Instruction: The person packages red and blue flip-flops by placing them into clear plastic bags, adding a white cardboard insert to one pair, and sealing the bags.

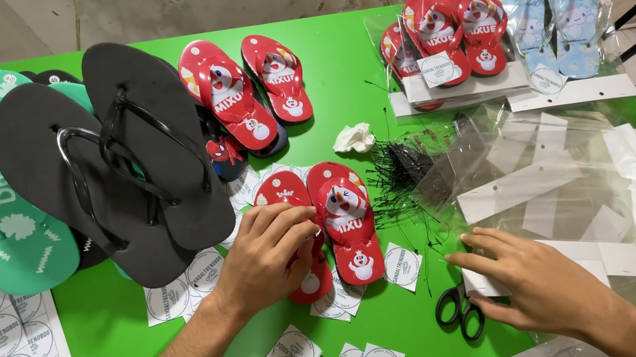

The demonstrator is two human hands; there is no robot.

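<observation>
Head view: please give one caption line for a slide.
Left hand on red sandals, right hand on clear bags.
</observation>
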